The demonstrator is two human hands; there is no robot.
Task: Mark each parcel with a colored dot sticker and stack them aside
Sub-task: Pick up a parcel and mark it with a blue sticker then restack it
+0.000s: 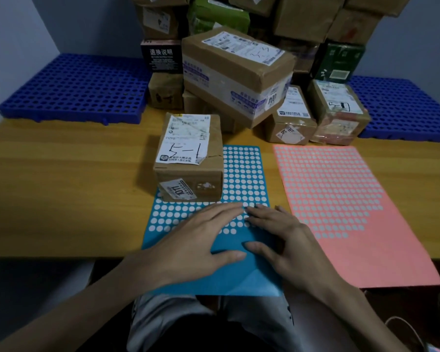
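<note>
A small brown parcel [189,158] with "5-1" written on its label stands on the upper left part of the blue sticker sheet [241,174]. The sheet lies at the table's front edge and hangs over it. My left hand [201,235] lies flat on the sheet with straight fingers. My right hand [280,237] rests beside it, fingertips on the sheet where the row of empty white spots meets the blue dots. A pink sticker sheet [353,212] lies to the right.
Several cardboard parcels [236,74] are piled at the back of the wooden table [61,174], two small ones [338,110] at right. Blue perforated pallets [79,90] lie at the back left and back right [404,110]. My lap is below the table edge.
</note>
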